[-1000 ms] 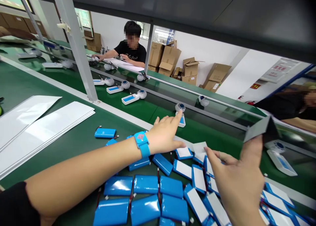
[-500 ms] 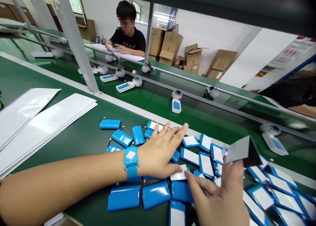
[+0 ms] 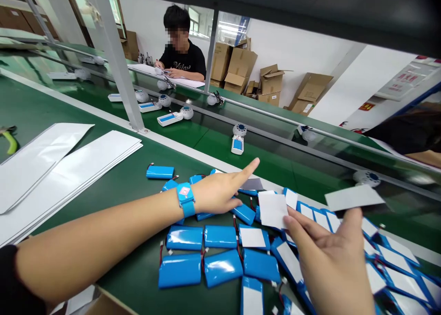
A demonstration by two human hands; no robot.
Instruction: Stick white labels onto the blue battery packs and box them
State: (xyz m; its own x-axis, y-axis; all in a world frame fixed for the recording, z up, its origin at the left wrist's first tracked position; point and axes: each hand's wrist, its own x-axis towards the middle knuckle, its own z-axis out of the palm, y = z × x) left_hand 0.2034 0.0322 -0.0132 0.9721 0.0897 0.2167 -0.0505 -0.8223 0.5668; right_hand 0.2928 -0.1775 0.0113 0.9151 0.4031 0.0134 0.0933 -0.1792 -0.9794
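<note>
My left hand [image 3: 217,192], with a blue band [image 3: 186,198] at the wrist, reaches over blue battery packs [image 3: 223,267]. Its index finger points outward and the thumb is apart; the other fingers are mostly hidden. A small grey piece [image 3: 253,184] lies just beyond those fingers, and whether they touch it is unclear. At the right, my right hand [image 3: 330,255] pinches a white square pad [image 3: 273,209] between two fingertips. Another white-grey pad [image 3: 354,197] rests against a raised digit of that hand. Many packs on the right bear white pads.
Long white sheets [image 3: 82,168] lie at the left, near green-handled pliers [image 3: 9,139]. White devices [image 3: 237,144] with round heads sit on the green belt beyond a metal rail and post [image 3: 120,71]. A person [image 3: 182,53] sits opposite; cardboard boxes [image 3: 239,69] stand behind.
The white pad at my right fingertips is now lifted upright above the packs. My left hand has gone from spread fingers to a pointing index finger. The pad on the raised digit has tilted flatter.
</note>
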